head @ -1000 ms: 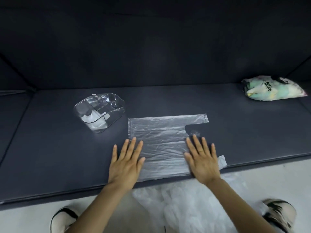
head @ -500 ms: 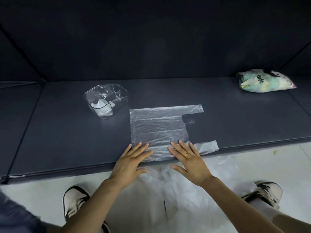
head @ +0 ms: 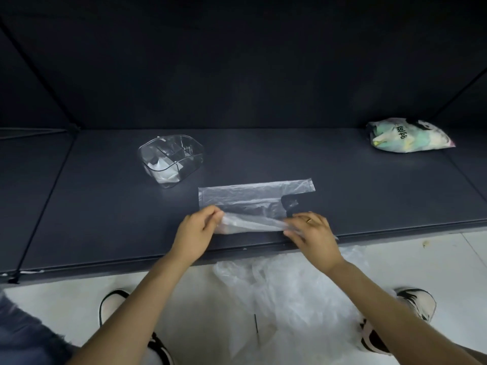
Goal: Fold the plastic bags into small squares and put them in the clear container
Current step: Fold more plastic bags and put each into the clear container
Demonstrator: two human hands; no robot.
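Note:
A clear plastic bag (head: 253,196) lies on the dark table (head: 105,206), its handles pointing right. Its near edge is lifted off the surface and curls toward the far side. My left hand (head: 196,231) pinches that lifted edge at the bag's left end. My right hand (head: 311,233) pinches the same edge near the handle end; it wears a gold ring. The clear container (head: 171,160) stands on the table to the far left of the bag, with folded white plastic inside one compartment.
A heap of loose clear plastic bags (head: 290,299) lies on the pale floor below the table's front edge, between my two shoes. A filled colourful bag (head: 408,137) sits at the table's far right. Dark walls enclose the back and sides.
My hands went from lying flat on the bag to pinching its near edge. That edge has come up off the table and moved toward the far side.

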